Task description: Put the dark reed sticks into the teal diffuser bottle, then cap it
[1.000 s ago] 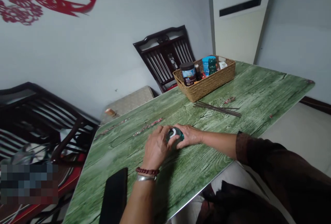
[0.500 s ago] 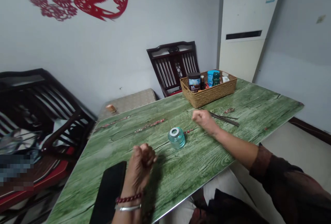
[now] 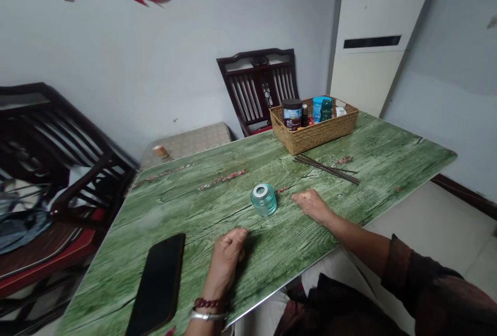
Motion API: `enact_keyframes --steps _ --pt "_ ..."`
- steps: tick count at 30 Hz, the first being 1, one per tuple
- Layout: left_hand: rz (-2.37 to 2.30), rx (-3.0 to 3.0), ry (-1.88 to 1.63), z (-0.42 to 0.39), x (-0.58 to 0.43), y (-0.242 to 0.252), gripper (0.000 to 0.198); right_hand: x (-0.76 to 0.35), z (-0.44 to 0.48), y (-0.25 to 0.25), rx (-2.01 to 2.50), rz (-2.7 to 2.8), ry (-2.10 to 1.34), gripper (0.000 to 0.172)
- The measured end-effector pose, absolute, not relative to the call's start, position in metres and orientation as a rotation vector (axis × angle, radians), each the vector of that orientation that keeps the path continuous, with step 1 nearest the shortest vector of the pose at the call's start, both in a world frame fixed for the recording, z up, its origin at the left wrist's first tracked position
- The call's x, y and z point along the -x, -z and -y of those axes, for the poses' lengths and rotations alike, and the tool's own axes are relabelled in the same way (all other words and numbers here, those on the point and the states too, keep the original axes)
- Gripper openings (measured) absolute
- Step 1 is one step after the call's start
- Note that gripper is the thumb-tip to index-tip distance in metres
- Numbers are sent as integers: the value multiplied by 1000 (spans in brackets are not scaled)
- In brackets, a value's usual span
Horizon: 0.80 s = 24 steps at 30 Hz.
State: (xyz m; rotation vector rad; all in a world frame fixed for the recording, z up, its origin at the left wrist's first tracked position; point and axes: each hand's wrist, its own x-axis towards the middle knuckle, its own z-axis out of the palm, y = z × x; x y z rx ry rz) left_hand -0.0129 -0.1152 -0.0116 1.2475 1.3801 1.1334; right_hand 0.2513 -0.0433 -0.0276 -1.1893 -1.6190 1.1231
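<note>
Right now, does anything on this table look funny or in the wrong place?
The thin dark sticks lie loose on the green wood-print table, next to the woven basket rather than inside it. That looks a bit untidy. Nothing looks spilled or broken.

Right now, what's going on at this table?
A person is at a green wood-grain table, and both hands are empty. The left hand is curled into a loose fist near a black phone, while the right hand lies flat on the tabletop. Between them, touched by neither, stands a small teal glass jar with a white rim. Farther off are a wicker basket of jars and bottles and a bundle of thin dark sticks.
</note>
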Motion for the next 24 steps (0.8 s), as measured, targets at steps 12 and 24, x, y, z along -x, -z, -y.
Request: enact_keyframes --steps 12,24 --pt "-1381 -1349 -1138 108 12 -3 55 -248 45 14 1231 1745 -1012 54" --pt "-950 -1586 -1275 19 -12 -24 73 -202 -14 -5 958 2052 -1176 95"
